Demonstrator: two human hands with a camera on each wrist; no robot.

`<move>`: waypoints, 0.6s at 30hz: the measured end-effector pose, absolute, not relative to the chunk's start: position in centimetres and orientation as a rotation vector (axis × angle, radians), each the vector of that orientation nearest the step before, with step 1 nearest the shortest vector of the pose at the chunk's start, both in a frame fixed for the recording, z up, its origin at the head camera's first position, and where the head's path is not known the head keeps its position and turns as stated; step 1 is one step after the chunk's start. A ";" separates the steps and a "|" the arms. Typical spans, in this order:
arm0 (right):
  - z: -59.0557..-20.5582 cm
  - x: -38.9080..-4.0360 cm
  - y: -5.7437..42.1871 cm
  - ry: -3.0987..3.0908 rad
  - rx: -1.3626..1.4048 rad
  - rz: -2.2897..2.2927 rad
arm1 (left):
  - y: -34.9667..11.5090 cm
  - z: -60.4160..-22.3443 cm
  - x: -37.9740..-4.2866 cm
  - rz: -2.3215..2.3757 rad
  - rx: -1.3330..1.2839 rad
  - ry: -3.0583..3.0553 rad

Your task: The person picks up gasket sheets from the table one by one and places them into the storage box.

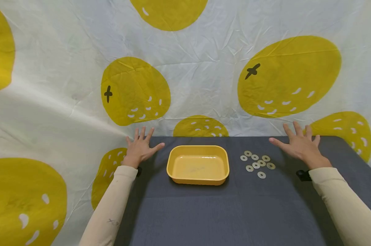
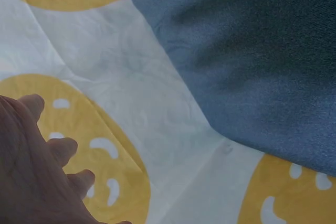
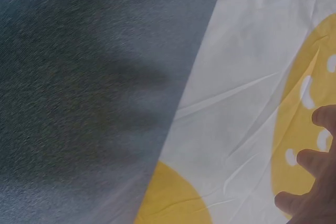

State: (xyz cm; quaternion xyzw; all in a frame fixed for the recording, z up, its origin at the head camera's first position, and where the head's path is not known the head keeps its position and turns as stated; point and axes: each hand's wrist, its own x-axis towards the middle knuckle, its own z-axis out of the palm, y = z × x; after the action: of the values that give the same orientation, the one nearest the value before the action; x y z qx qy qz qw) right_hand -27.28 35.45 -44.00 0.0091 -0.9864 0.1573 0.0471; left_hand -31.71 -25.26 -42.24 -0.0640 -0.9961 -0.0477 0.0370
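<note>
Left hand (image 1: 139, 149) near yellow tray (image 1: 197, 181), right hand (image 1: 303, 147) near washers (image 1: 258, 166); both splayed

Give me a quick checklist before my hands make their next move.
1. Left hand free: ok, fingers spread, holding nothing.
2. Right hand free: ok, also spread, holding nothing.
3. Tray upright: ok, open side up.
4. Washers in sight: ok, right of the tray.
5. Washers all apart: cannot tell; some seem to touch.
6. Right hand over the washers: not ok, off to their right.

A creased white curtain (image 1: 201, 85) printed with yellow fruit shapes (image 1: 290, 78) hangs behind the dark grey table (image 1: 197, 215).
</note>
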 end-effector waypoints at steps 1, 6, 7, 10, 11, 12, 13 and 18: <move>-44.0 -27.2 35.4 -3.008 0.030 0.481 | -25.3 -42.2 -31.7 -0.144 -0.197 -3.058; -43.7 -26.9 35.1 -3.012 0.037 0.488 | -25.4 -42.3 -31.5 -0.125 -0.206 -3.060; -43.7 -26.8 35.0 -3.012 0.039 0.487 | -25.5 -42.3 -31.5 -0.124 -0.208 -3.059; -43.6 -26.6 34.9 -3.014 0.040 0.484 | -25.5 -42.3 -31.2 -0.124 -0.212 -3.056; -43.5 -26.6 34.9 -3.015 0.041 0.484 | -25.5 -42.3 -31.2 -0.121 -0.210 -3.057; -43.5 -26.5 34.9 -3.015 0.042 0.483 | -25.5 -42.3 -31.1 -0.117 -0.208 -3.057; -43.5 -26.5 34.9 -3.017 0.043 0.480 | -25.5 -42.2 -31.0 -0.115 -0.208 -3.059; -43.6 -26.5 35.3 -3.015 0.038 0.462 | -25.2 -41.9 -30.7 -0.144 -0.223 -3.061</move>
State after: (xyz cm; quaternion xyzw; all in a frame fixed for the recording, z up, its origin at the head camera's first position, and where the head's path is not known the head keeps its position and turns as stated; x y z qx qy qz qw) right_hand -26.48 35.28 -43.57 0.0124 -0.9874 0.1512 0.0454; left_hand -30.73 -25.22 -41.86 -0.0726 -0.9957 -0.0467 0.0346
